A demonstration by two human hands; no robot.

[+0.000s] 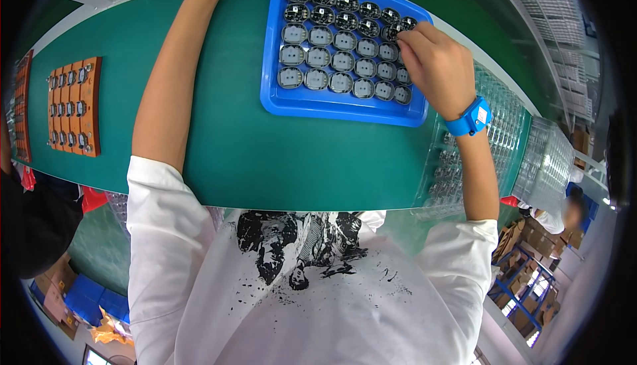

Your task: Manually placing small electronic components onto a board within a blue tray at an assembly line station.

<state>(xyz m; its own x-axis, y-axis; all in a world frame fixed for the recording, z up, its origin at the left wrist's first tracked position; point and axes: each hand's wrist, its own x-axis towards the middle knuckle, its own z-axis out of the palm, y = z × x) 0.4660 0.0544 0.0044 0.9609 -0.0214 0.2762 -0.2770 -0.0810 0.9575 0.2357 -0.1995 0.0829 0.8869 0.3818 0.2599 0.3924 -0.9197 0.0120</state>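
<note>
Hand [434, 63] — right — at dark rounded parts [368, 28], blue tray [345, 115] beneath

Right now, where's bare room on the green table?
Near side of the blue tray, between left forearm and clear trays; also between that forearm and the orange board. Crowded: the tray, packed with round parts, and those clear trays.

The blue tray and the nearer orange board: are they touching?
Apart. The head view shows green tabletop and the left forearm between the blue tray and the nearer orange board.
</note>
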